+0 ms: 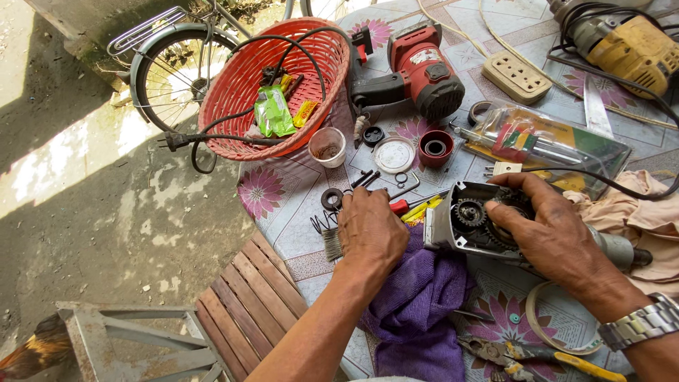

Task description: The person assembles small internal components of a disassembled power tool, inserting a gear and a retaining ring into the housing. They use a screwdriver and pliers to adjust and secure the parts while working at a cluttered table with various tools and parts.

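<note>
- We cannot see what the left hand (369, 228) holds, because its fingers curl down and hide it; only wire brush bristles (331, 244) show beside it.
- The right hand (548, 230) covers part of the open gear housing (470, 223), so some gears are hidden from us.
- The yellow power tool (629, 46) is cut off by the top and right edges.
- The bicycle (177, 60) is cut by the top edge; we see only one wheel and the rack.
- The rooster (32, 354) at the bottom left corner shows only its feathers.
- The pliers (527, 354) lie partly under the purple cloth (417, 304).
- The contents of the small plastic cup (327, 146) are too small to tell.
</note>
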